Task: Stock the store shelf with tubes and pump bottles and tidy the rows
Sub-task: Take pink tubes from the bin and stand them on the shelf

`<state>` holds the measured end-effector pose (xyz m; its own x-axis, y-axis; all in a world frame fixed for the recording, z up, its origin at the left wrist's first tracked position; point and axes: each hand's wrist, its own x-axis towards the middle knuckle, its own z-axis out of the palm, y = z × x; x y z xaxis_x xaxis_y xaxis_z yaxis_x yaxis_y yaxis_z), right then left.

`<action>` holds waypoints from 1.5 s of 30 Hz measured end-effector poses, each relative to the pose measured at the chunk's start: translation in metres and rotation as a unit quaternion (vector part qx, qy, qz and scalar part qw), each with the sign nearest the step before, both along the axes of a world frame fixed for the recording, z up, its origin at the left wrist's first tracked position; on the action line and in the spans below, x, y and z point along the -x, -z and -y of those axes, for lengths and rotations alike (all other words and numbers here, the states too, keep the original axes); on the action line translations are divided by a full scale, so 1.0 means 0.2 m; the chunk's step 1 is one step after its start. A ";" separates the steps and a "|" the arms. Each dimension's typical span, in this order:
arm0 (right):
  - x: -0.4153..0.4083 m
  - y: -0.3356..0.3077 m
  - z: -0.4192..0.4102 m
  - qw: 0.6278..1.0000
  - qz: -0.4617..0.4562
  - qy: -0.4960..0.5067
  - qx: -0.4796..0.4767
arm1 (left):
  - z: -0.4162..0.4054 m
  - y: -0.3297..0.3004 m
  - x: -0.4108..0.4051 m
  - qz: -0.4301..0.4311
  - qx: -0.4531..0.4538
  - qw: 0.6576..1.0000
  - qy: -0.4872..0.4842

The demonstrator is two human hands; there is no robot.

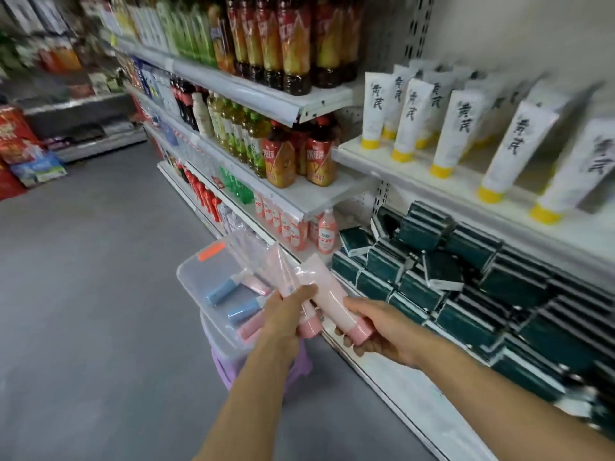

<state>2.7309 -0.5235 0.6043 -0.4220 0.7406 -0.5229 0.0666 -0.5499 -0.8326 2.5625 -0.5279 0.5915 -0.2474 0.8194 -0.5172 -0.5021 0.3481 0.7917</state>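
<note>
My fingers [301, 292] on the left hand [286, 314] curl round a bunch of slim pink tubes [283, 271], caps down, while my right hand [382, 331] wraps a fatter pink tube [327, 287], its cap [361, 332] poking out below my thumb. Both hands hover just off the front lip of the low shelf [392, 371], apart from each other, with the tubes fanning up and away over the bin.

The grey floor [83, 277] opens wide to my left, bare aisle running back to a far rack [76, 104]. On my right the white gondola [332, 94] rises in tiers. Its edges jut toward me; the bare strip along the low shelf's rim is narrow. Dark green packs [466, 277] are heaped untidily there, some tipped on their corners. Above them stand white tubes with yellow caps [459, 128], cap down and leaning back in rows. Further left are shelves of tea bottles [293, 44], with small pink bottles [293, 227] lower down.

Below my left hand sits a clear plastic bin [196, 274] on a lilac stool [233, 367], just beside the shelf base. Inside lie more tubes, with blue caps [219, 292] and pink caps [249, 324]. An orange tag [210, 251] marks its rim.
</note>
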 end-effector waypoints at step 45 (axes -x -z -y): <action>-2.58 -0.70 1.06 0.834 0.198 0.412 -0.309 | 0.84 -0.74 -2.52 0.117 -0.108 0.934 0.321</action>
<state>3.2462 -0.7360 0.7445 0.4790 0.8732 0.0895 0.2151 -0.0179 -0.9764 3.0671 -0.6950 0.7401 0.4299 0.8514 -0.3006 -0.4137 0.4816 0.7726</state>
